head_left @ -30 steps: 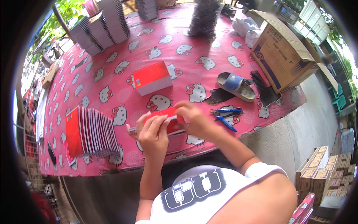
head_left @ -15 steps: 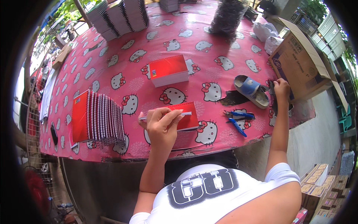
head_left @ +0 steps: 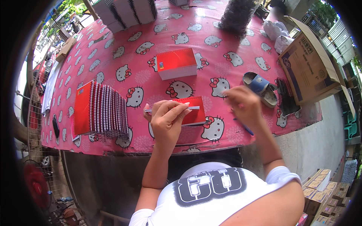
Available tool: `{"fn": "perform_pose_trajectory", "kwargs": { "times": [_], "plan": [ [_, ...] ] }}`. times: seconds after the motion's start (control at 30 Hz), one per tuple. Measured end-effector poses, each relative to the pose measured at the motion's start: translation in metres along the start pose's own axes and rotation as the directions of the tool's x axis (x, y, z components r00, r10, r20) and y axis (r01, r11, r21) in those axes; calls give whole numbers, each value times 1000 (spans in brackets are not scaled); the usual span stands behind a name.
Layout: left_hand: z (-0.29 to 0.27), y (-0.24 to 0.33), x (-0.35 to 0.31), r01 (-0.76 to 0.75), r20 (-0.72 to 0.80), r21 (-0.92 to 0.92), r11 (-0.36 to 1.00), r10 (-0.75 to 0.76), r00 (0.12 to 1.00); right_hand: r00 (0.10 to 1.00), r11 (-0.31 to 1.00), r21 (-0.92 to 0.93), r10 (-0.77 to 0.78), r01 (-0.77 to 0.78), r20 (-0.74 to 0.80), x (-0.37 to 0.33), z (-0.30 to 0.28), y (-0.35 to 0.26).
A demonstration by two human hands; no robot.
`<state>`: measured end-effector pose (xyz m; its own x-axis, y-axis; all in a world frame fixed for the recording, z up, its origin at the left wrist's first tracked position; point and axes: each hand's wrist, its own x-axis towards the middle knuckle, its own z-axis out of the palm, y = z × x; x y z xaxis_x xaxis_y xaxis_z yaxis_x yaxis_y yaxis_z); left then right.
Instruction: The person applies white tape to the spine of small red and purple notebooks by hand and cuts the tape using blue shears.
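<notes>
My left hand (head_left: pixel 166 118) is closed on a thin white-edged booklet (head_left: pixel 194 107), seen nearly edge-on above a low stack of red-covered pads (head_left: pixel 197 118). To its right, my right hand (head_left: pixel 244 102) is in the air and smeared by motion; whether it holds anything cannot be made out. Beneath that hand, a blue-handled tool (head_left: pixel 248 129) is mostly hidden. Farther back lies another block of red pads (head_left: pixel 176 62). At the left, several red notebooks with spiral-bound edges (head_left: pixel 83 107) make a tall stack. A dark pile of what look like binding coils (head_left: pixel 288 96) sits at the right.
A blue-and-grey slipper (head_left: pixel 260 87) lies on the pink patterned table cover (head_left: pixel 151 86), left of the dark pile. Behind are an open cardboard box (head_left: pixel 311 71), white plastic bags (head_left: pixel 279 35), a dark bundle (head_left: pixel 237 17) and tall notebook stacks (head_left: pixel 126 15).
My right hand has left the dark pile at the right and swung left toward the booklet, passing over the blue-handled tool. My left hand keeps its hold; the whole view has shifted slightly.
</notes>
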<state>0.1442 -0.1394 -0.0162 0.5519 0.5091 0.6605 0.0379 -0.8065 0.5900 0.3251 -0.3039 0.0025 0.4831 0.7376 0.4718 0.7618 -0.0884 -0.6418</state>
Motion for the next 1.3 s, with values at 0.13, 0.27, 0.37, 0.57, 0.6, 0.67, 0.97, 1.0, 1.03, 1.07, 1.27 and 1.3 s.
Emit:
{"fn": "perform_pose_trajectory", "kwargs": {
  "times": [0.13,0.27,0.37,0.57,0.6,0.67,0.97,1.0,1.03,1.07,1.27,1.3],
  "plan": [
    [-2,5,0,4,15,0,1000,-4,1000,998,977,203,-62,61,-1,2,26,-27],
    [-2,7,-2,21,10,-1,1000,-21,1000,990,986,101,-131,137,-58,11,27,-19],
    [-2,6,-5,34,-11,22,999,-34,999,982,952,306,-36,-24,186,14,25,-22],
    [-1,10,-6,64,-17,62,996,-63,998,888,892,388,30,-231,460,25,19,-18],
    [-1,10,-6,69,-15,67,995,-68,998,851,880,369,69,-298,520,25,18,-20],
    [-4,10,-6,53,-19,105,993,-52,998,946,970,235,-129,58,299,24,25,-25],
    [-6,5,-9,51,9,95,994,-52,999,961,980,23,-200,199,193,14,39,-35],
    [-6,6,-8,50,11,97,994,-51,999,953,977,9,-209,212,220,15,38,-35],
    [-6,7,-8,49,8,95,994,-50,999,962,979,0,-200,203,184,14,39,-36],
    [-5,8,-7,48,5,95,994,-48,999,971,981,-7,-192,195,145,13,41,-37],
    [-7,9,-7,43,17,95,995,-45,999,971,975,-32,-218,222,98,14,50,-48],
    [-6,9,-7,52,10,76,996,-53,999,973,977,-26,-206,210,105,13,51,-48]
  ]
}}
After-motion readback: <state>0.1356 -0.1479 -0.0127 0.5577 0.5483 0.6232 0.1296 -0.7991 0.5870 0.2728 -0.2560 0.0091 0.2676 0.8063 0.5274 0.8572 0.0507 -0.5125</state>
